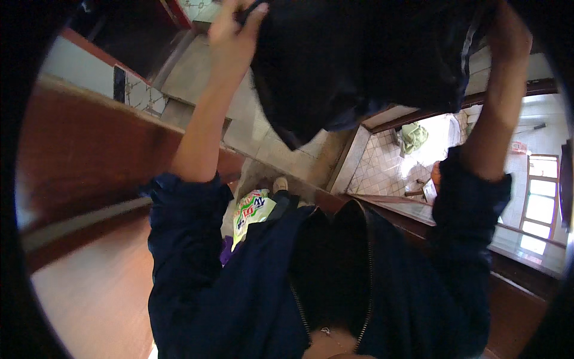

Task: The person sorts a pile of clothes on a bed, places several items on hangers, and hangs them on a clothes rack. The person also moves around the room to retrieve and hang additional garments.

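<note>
Raised high in front of me is a piece of black clothing (359,66), spread between both hands and hanging down to a point near the middle. A pale line, perhaps a zip or seam, runs along its right edge; its exact kind I cannot tell. My left hand (236,27) pinches its upper left corner, with the thumb showing. At the upper right, my right hand (513,36) grips the other side, its fingers mostly hidden in the dark cloth. Both arms are stretched up, dark blue sleeves pushed to the elbows.
A reddish-brown wooden panel (107,143) stands at the left. On the floor by my shoe (280,184) lies a printed plastic bag (254,212). To the right, a doorway opens on a tiled room (382,155) with a green cloth bundle (414,137).
</note>
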`<act>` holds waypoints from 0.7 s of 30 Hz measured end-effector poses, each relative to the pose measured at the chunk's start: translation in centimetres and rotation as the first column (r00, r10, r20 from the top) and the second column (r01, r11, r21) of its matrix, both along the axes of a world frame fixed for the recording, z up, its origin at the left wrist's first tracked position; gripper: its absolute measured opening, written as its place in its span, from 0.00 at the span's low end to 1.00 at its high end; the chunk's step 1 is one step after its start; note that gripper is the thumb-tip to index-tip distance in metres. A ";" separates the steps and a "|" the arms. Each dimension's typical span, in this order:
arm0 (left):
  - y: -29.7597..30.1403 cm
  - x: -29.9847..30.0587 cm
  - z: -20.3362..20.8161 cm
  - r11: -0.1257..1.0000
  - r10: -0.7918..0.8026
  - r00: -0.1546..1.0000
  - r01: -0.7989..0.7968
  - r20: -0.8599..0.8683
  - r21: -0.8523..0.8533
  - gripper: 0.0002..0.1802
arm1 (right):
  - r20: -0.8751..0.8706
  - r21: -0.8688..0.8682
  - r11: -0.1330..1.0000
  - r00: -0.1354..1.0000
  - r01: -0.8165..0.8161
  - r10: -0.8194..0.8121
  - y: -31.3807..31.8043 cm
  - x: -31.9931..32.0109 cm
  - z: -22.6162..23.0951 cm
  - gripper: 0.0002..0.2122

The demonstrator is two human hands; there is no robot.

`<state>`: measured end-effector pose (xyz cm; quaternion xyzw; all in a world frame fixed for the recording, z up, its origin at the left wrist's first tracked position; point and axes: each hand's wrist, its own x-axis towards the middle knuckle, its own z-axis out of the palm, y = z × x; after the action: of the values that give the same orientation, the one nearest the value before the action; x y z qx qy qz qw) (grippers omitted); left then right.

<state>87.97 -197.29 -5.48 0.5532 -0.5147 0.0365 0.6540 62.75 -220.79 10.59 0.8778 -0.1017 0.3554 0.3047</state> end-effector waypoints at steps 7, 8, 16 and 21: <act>-1.4 5.0 -19.5 0.644 -0.009 0.980 0.157 -0.198 0.748 0.19 | -0.050 0.986 -0.164 0.981 0.020 -0.185 -1.5 -1.4 -27.5 0.09; -3.3 5.8 -17.9 0.711 -0.048 0.938 0.274 -0.344 0.647 0.19 | -0.011 0.991 -0.134 0.982 -0.014 -0.187 -2.2 -2.2 -29.2 0.09; -8.2 3.8 -6.8 0.643 -0.301 0.873 0.484 -0.384 0.594 0.13 | -0.136 0.818 -0.555 0.888 -0.149 -0.439 -2.2 -4.1 -27.4 0.08; -10.7 3.7 -6.3 0.692 -0.090 0.813 0.467 -0.576 0.551 0.11 | -0.018 0.975 -0.200 0.856 -0.101 -0.517 -0.2 -3.9 -30.2 0.11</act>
<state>91.70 -208.04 -11.73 0.6511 -0.3828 -0.4013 0.5183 58.83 -220.97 -19.60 0.6648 -0.5444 0.2626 -0.4390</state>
